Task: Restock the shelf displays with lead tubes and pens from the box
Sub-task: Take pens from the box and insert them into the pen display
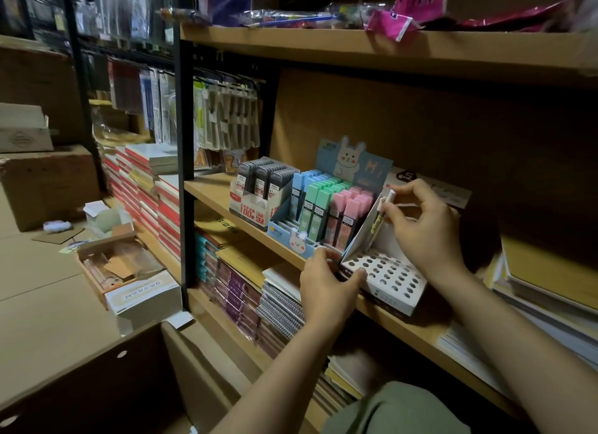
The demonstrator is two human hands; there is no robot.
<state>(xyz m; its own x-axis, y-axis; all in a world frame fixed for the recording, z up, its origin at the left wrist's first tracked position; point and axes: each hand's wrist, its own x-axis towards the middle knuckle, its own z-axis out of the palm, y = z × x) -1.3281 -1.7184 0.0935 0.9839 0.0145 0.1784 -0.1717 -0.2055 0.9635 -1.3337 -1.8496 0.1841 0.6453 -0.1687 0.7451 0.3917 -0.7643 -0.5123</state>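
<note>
Right hand (417, 226) pinches one pen (382, 215) near its white cap, tip down, over the far rows of the white holed display (388, 276) on the mid shelf (417, 331). Left hand (330, 286) grips the display's near-left corner, fingers curled round the edge, steadying it.

Risks, as I judge them:
- Pen is tilted, not plumb; tip may miss a hole & skid on the top plate, or jam at an angle.
- Display sits close to the shelf's front edge; a hard push down w/ a slack left grip could tip or slide it off.
- Light is dim, holes are small & packed, so easy to hit the wrong row.
- Right wrist is near the display's raised side flap; could bend it.

Counts:
- Pens: 1 seen, in hand. None seated that I can tell.
- Holes: approx 25–30 visible, all look empty; exact no. unclear.
- Lead tubes: bunny display (323, 213) holds 3 colour columns (blue, green, pink), several deep each; grey display (259, 191) left of it shows 3 columns.
- Displays: 3.
- Box (106, 388): 1, near left; inside not visible.
</note>
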